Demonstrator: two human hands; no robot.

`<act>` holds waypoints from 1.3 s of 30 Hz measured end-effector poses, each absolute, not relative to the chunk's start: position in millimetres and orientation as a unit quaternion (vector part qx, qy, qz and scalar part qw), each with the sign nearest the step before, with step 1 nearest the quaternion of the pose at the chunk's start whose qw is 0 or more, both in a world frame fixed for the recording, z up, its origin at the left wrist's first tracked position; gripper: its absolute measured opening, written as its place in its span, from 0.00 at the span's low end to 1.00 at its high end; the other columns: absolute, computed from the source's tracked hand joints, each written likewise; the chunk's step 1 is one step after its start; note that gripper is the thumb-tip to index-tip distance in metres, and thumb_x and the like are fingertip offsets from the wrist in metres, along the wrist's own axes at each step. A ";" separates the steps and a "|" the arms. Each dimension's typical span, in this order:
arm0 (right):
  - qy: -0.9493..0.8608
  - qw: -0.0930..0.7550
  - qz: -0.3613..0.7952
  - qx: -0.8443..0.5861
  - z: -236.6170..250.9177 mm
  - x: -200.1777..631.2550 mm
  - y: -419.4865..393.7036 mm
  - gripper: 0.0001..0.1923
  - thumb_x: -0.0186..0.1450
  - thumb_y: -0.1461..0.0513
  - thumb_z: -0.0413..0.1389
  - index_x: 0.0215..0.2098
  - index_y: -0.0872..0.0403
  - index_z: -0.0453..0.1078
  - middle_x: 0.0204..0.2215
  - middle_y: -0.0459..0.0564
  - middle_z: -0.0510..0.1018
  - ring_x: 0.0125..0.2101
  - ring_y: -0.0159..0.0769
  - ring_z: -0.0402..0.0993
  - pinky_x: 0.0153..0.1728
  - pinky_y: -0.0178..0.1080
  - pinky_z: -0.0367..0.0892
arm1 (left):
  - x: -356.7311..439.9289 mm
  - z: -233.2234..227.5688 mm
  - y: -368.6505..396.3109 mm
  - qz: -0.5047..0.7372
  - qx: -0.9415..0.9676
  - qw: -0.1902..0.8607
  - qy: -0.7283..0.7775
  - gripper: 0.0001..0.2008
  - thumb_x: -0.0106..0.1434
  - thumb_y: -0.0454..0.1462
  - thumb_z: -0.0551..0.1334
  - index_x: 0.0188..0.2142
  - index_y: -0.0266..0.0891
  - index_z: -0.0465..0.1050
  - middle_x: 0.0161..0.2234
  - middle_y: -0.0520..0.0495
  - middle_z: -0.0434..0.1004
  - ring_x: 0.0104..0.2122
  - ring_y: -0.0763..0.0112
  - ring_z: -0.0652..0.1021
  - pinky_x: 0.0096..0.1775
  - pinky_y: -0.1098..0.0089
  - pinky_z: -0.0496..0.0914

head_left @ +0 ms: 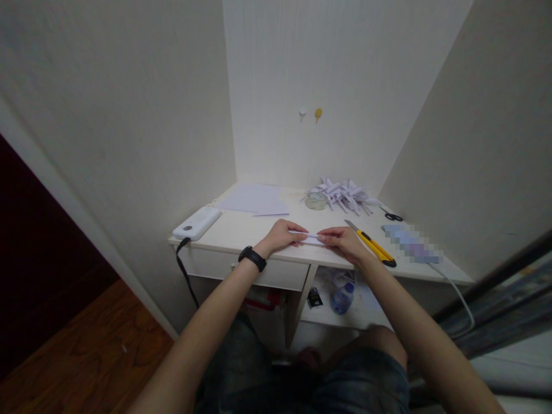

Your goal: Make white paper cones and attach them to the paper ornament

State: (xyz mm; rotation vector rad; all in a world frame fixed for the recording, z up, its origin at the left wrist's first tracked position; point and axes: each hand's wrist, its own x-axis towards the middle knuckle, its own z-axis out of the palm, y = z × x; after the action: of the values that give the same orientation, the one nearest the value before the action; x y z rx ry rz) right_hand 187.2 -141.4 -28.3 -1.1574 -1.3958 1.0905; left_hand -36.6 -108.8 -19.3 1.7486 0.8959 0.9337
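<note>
A narrow strip of folded white paper [313,240] lies between my hands, close to the front of the white desk [241,229]. My left hand [284,234] pinches its left end, and a black watch sits on that wrist. At the other end, my right hand [344,240] grips the paper with thumb and fingers. Just right of that hand rests a yellow utility knife [374,247] with its blade out. Behind, flat white sheets [250,197] lie on the left, and a pile of folded paper pieces [345,194] stands against the wall.
A roll of clear tape [316,200] sits before the pile. Black-handled scissors [393,217] and a blurred-out phone [411,244] with a cable lie at right. A white power bank [197,223] occupies the left corner. Under the desktop, a plastic bottle [342,298] stands on a shelf.
</note>
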 end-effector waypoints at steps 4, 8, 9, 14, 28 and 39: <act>-0.565 0.495 0.457 -0.476 -28.4 187.0 -141.2 0.24 0.38 0.52 0.74 0.30 0.57 0.81 0.20 0.48 0.76 0.22 0.30 0.63 0.26 0.37 0.59 | -36.0 -19.2 -109.3 0.382 0.707 0.472 0.364 0.11 0.56 0.32 0.71 0.39 0.29 0.82 0.30 0.41 0.83 0.22 0.75 0.78 0.28 0.76 0.72; -0.557 0.496 0.458 -0.483 -27.4 186.0 -142.0 0.23 0.38 0.53 0.74 0.29 0.56 0.81 0.21 0.48 0.77 0.23 0.31 0.65 0.26 0.38 0.60 | -35.8 -19.4 -110.3 0.385 0.703 0.474 0.365 0.11 0.56 0.33 0.71 0.40 0.29 0.82 0.28 0.42 0.82 0.22 0.75 0.78 0.28 0.76 0.72; -0.556 0.497 0.458 -0.484 -26.9 185.8 -142.4 0.23 0.38 0.53 0.74 0.29 0.56 0.81 0.21 0.48 0.77 0.23 0.31 0.65 0.27 0.38 0.60 | -35.9 -19.4 -110.5 0.383 0.704 0.473 0.366 0.11 0.56 0.33 0.71 0.40 0.29 0.82 0.28 0.42 0.82 0.22 0.75 0.78 0.28 0.76 0.72; -0.547 0.499 0.467 -0.483 -24.5 184.8 -144.7 0.23 0.37 0.53 0.75 0.29 0.57 0.81 0.21 0.48 0.77 0.22 0.30 0.65 0.26 0.37 0.61 | -36.3 -20.0 -108.9 0.381 0.707 0.474 0.361 0.11 0.56 0.34 0.71 0.39 0.30 0.82 0.28 0.44 0.82 0.22 0.76 0.78 0.29 0.76 0.73; -0.546 0.492 0.469 -0.489 -25.4 187.5 -144.2 0.24 0.38 0.54 0.75 0.31 0.57 0.81 0.21 0.47 0.77 0.22 0.29 0.64 0.25 0.37 0.59 | -34.3 -26.4 -104.3 0.384 0.710 0.478 0.345 0.13 0.56 0.34 0.71 0.40 0.29 0.81 0.28 0.42 0.82 0.24 0.73 0.79 0.30 0.73 0.74; -0.535 0.502 0.474 -0.487 -24.8 186.4 -144.7 0.23 0.37 0.55 0.75 0.29 0.56 0.81 0.20 0.46 0.77 0.22 0.29 0.64 0.26 0.37 0.60 | -34.0 -26.0 -105.2 0.386 0.702 0.489 0.345 0.12 0.56 0.34 0.71 0.40 0.28 0.81 0.27 0.42 0.82 0.24 0.73 0.79 0.30 0.73 0.74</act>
State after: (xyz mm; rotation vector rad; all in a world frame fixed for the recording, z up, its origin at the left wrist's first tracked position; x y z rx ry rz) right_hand 186.4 -144.7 -24.8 -1.1756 -1.2923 1.1455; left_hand -34.0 -105.2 -26.0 1.7060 0.8387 0.9384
